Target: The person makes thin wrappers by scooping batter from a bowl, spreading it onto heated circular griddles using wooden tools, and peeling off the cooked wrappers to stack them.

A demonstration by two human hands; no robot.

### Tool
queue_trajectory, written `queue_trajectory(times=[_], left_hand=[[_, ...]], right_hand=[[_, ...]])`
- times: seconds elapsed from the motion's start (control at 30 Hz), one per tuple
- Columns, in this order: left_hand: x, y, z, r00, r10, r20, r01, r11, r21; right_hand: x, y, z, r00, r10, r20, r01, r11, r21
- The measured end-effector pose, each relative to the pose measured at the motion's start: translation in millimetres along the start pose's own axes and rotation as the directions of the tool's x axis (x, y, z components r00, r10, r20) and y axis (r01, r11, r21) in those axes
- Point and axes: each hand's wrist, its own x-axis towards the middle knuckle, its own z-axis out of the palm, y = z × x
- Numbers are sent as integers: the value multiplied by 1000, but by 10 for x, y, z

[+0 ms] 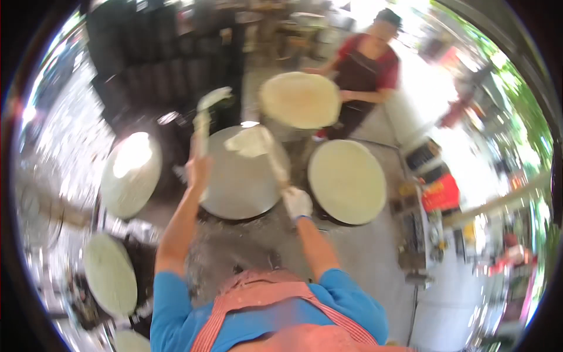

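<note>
White-gloved right hand (298,203): wrapped round pale wooden stick (278,166). Bare left hand (199,171): gripping pale, curved-ended implement (202,122). Cream-coloured mass (248,142) over far part of round grey metal griddle (239,186). Beyond, I see aproned co-worker (359,71) holding large pale disc (300,100).

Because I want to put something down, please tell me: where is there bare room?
Grey floor shows bare between the right pale disc and the right sleeve. The lower part of the middle plate, between left hand and right hand, looks bare too, though possibly hot. Crowded: its upper edge, with batter and the right stick.
</note>
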Motion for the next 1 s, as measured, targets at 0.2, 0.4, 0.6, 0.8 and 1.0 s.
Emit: queue_trajectory(times=[0.2, 0.4, 0.6, 0.8, 1.0], left_hand=[[-997, -1208, -307, 929, 364, 65, -367, 930, 37], [-2186, -981, -953, 832, -344, 435, 554, 546, -628], [-2591, -779, -1558, 808, -317, 496, 588, 393, -707], [-2972, -1065, -1736, 745, -207, 634, 603, -196, -773], [-3324, -1413, -1351, 699, 82, 710, 636, -526, -565]], right_hand=[[317, -633, 248, 989, -4, 145, -20, 985, 169], [37, -261, 519, 966, 215, 145, -259, 812, 523], [83, -436, 122, 989, 95, 111, -134, 894, 427], [32, -571, 898, 962, 130, 242, -259, 720, 643], [499, -179, 123, 895, 186, 406, -446, 416, 793]])
